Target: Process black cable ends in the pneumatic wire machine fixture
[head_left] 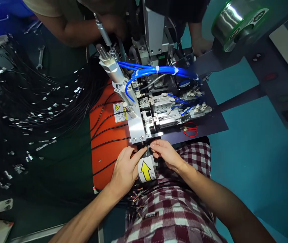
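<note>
My left hand [126, 166] and my right hand [164, 152] meet at the front of a small metal machine [151, 114] with blue air hoses [156, 71]. Both hands pinch a tiny metal piece [149, 147], too small to name, just below the machine's front jaw. A round knob with a yellow arrow label [146, 170] sits right under my fingers. Black cables [108, 133] run across an orange plate [105, 148] to the left of my left hand.
A large heap of black cables with metal ends [32, 111] covers the green table at left. Red-handled snips [190, 130] lie on the dark base plate. Another person's arms [68, 28] reach in at the top. A solder reel [235, 22] is at top right.
</note>
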